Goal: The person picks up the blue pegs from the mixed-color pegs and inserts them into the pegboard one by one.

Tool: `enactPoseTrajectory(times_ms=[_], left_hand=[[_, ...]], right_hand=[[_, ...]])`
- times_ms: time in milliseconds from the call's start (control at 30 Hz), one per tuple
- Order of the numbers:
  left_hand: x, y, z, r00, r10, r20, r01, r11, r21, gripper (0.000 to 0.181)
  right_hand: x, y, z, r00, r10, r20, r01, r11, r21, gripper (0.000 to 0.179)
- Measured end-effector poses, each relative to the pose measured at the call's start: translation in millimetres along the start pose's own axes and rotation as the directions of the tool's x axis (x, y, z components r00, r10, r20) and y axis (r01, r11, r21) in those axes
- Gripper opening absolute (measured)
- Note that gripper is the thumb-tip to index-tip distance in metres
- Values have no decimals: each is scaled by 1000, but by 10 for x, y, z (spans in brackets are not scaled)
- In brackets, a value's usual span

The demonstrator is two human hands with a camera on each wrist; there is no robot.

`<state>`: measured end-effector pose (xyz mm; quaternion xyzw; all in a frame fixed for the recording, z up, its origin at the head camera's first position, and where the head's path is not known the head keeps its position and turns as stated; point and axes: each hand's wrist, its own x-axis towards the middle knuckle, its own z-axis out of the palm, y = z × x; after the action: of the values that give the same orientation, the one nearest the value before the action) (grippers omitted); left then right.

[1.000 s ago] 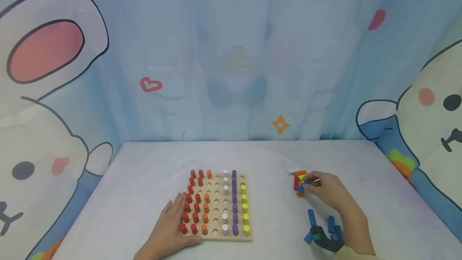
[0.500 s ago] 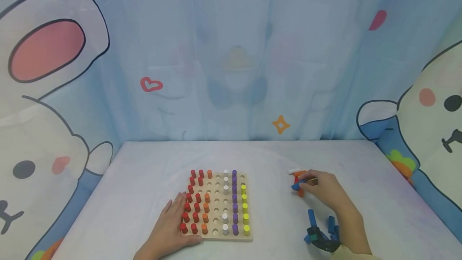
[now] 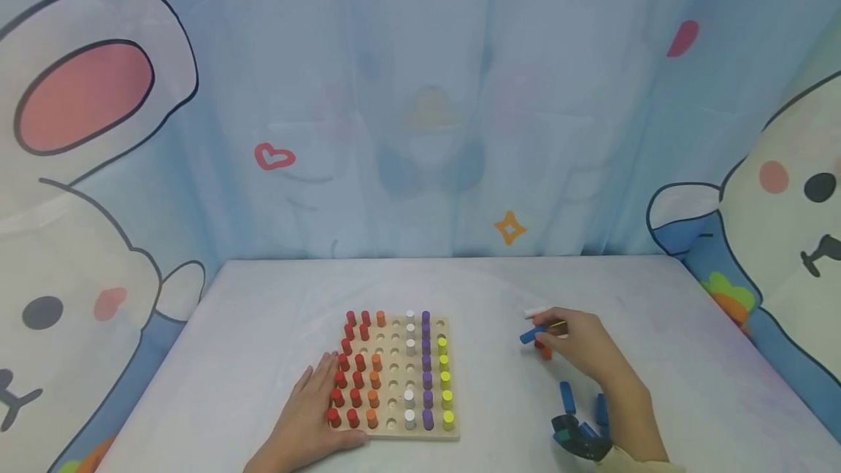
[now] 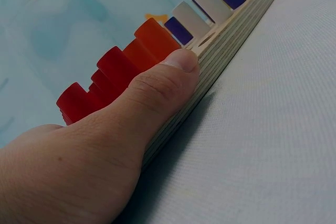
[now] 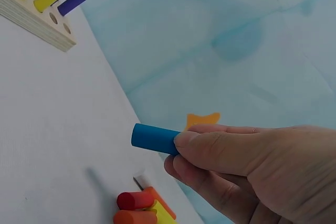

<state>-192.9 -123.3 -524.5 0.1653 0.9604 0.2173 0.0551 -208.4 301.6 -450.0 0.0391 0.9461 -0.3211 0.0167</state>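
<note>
A wooden pegboard (image 3: 402, 425) stands on the table, with upright red, orange, white, purple and yellow pegs in columns and several bare holes. Against its left side and front corner rests my left hand (image 3: 307, 411), fingers extended; in the left wrist view its thumb (image 4: 157, 85) presses along the board's front edge. My right hand (image 3: 581, 345) pinches a blue peg (image 5: 153, 138) by one end between thumb and fingers, its other end pointing left. Below it is a small pile with a red peg (image 5: 135, 200), an orange peg (image 5: 134, 217) and a yellow peg (image 5: 164, 214).
Several loose blue pegs (image 3: 567, 398) lie near the right wrist, partly hidden by its dark strap (image 3: 583, 442). A white peg (image 3: 535, 312) lies at the pile's far side. A printed curtain (image 3: 420, 93) hangs behind the table (image 3: 276, 290).
My right hand has raised the blue peg off the pile and shifted slightly left, turning the peg's free end leftward. The left hand and the board stay put.
</note>
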Motion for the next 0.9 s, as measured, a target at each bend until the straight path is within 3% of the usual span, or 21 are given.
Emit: enactPoseTrajectory(times_ms=[900], left_hand=[[-9, -22, 19, 999, 34, -32, -34, 999, 16, 128]], right_hand=[[4, -218, 125, 996, -85, -41, 87, 995, 50, 20]])
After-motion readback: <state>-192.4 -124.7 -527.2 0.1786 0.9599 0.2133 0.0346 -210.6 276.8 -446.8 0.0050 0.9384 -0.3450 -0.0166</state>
